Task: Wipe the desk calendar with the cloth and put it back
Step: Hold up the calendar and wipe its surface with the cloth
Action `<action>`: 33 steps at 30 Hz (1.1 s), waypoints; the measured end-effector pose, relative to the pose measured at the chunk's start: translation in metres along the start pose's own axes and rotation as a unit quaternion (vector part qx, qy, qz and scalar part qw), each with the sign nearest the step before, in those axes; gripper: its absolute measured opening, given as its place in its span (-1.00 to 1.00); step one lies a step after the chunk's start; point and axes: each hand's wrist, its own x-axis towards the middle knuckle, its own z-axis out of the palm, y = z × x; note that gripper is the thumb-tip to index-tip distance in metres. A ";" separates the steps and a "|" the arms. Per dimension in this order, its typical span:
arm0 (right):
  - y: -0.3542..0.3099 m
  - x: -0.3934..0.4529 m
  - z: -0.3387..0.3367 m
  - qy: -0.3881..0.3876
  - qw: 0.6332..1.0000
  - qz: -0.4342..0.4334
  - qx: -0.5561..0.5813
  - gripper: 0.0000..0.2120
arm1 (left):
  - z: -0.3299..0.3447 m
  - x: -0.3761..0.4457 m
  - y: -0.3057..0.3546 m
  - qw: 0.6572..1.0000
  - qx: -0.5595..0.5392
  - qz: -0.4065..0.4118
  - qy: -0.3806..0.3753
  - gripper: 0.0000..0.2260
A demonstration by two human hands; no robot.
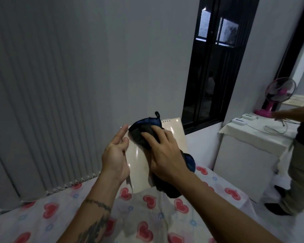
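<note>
Nearest the camera two bare forearms reach out over a heart-printed cloth (pixel 147 216) that covers the surface below; the desk calendar (pixel 140 165) is held up in the air above that printed cover, clear of it, and every place here is told from the calendar; its long axis runs from its lower edge, close to the wearer, up and away to its spiral-bound top edge, which points toward the far wall and leans a little to the right, with the glossy pale face turned up toward the camera; the left hand (pixel 115 155) is on the calendar's left edge, palm against that side, fingers straight and only loosely curled, thumb laid on the face near the upper left corner, so it steadies the calendar rather than clenches it; the right hand (pixel 165 153) lies flat on the calendar's face, fingers spread and pressing the dark cloth (pixel 142 135) against the upper part; the cloth, black with a blue edge, bunches past the calendar's top left and hangs down off its right edge below the wrist; left of the calendar hang pale vertical blinds (pixel 33 93); beyond and right of it is a dark window (pixel 216 67), further right a white cabinet (pixel 244 155), a pink fan (pixel 277 95) and another person (pixel 298 163) standing
</note>
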 end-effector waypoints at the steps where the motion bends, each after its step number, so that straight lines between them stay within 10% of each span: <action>1: -0.003 -0.001 0.001 0.010 1.000 0.005 0.007 -0.41 | 0.002 -0.001 0.002 1.000 0.007 0.005 -0.001 -0.63; 7: -0.003 -0.003 0.003 -0.033 0.995 -0.086 -0.032 -0.34 | 0.000 -0.005 0.000 1.000 -0.009 0.005 0.007 -0.64; 14: 0.022 -0.012 0.000 0.016 0.997 0.068 -0.024 -0.43 | -0.008 -0.005 0.005 0.998 -0.028 0.004 0.056 -0.65; 26: 0.010 -0.062 0.010 -0.089 0.987 -0.135 -0.003 -0.44 | -0.001 0.007 0.012 0.993 -0.074 0.016 0.090 -0.64; 33: 0.035 -0.042 -0.007 -0.007 0.999 0.054 -0.003 -0.42 | -0.003 0.008 0.011 0.994 -0.068 0.005 0.090 -0.65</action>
